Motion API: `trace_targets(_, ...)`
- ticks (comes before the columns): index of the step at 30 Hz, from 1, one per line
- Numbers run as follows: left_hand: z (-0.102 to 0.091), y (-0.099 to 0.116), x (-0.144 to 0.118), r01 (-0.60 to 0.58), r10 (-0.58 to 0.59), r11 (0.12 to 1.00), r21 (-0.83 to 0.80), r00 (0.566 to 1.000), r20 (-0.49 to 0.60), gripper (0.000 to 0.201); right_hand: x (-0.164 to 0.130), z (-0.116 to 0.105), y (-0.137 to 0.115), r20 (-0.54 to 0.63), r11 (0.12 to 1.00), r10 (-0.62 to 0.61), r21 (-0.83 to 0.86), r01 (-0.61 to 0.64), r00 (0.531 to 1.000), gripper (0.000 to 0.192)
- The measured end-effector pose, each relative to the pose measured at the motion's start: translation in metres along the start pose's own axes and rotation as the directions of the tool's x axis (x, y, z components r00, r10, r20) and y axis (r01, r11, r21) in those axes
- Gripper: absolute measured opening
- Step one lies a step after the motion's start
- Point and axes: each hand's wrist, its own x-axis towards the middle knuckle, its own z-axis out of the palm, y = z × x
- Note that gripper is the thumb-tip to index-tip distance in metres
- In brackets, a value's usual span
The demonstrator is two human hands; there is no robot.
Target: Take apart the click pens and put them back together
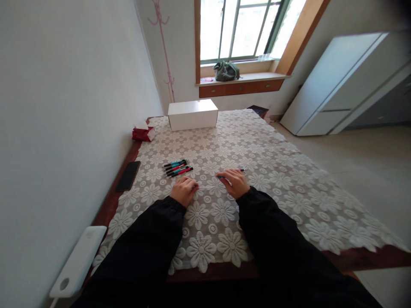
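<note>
While both forearms in black sleeves lie across the near edge of the table [369,256], the left hand [183,191] and right hand [235,182] rest close together on the lace tablecloth [276,171]. The right hand's fingers are curled around a pen [239,170] whose tip pokes out past the knuckles; the left hand's fingers pinch one end of a thin rod [207,187] (a refill, perhaps; too fine to tell) that runs toward the right hand. Just beyond the left hand lies a cluster of pens [178,167], apart from both hands. A dark phone [128,176] sits at the left edge beside the wall, a white box [192,114] and red tissue pack [141,133] near the far edge. The cloth to the right of the hands lies bare out to the table's right edge.
</note>
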Motion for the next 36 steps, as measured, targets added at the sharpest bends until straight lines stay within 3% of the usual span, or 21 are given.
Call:
trace_targets(2,0.0,-0.001,0.0,0.022,-0.021,1.0,0.008,0.999,-0.032,0.011,-0.002,0.002,0.005,0.081,0.993,-0.033,-0.111,0.042,0.996,0.015)
trace_targets(5,-0.001,-0.002,0.0,0.039,-0.038,0.999,0.011,0.997,-0.066,0.01,-0.002,0.007,0.009,0.156,0.999,-0.035,0.028,0.031,0.987,0.017)
trace_targets(10,-0.001,-0.001,0.0,0.037,-0.037,0.999,-0.001,0.992,-0.118,0.011,0.0,0.01,0.002,0.072,0.964,0.086,0.248,-0.101,0.994,0.02)
trace_targets(14,-0.001,-0.002,-0.001,0.071,-0.072,0.997,-0.008,0.987,-0.141,0.009,0.002,0.008,-0.006,0.047,0.813,0.194,0.551,-0.187,0.98,0.029)
trace_targets(16,-0.001,-0.002,-0.001,0.092,-0.094,0.995,-0.022,0.987,-0.133,0.007,0.002,0.006,-0.009,0.026,0.757,0.238,0.621,-0.202,0.971,0.033)
trace_targets(22,-0.001,-0.002,0.0,0.107,-0.115,0.992,-0.064,0.983,-0.145,0.008,0.0,0.002,-0.014,-0.034,0.882,0.209,0.437,-0.174,0.977,0.025)
trace_targets(30,0.001,-0.004,-0.001,0.105,-0.114,0.993,-0.059,0.976,-0.183,0.01,-0.003,0.007,-0.011,-0.101,0.968,0.088,0.244,-0.061,0.991,0.02)
trace_targets(36,0.001,-0.003,-0.001,0.089,-0.098,0.995,-0.054,0.978,-0.187,0.01,-0.003,0.01,0.007,0.03,0.994,-0.086,-0.067,0.088,0.996,0.015)
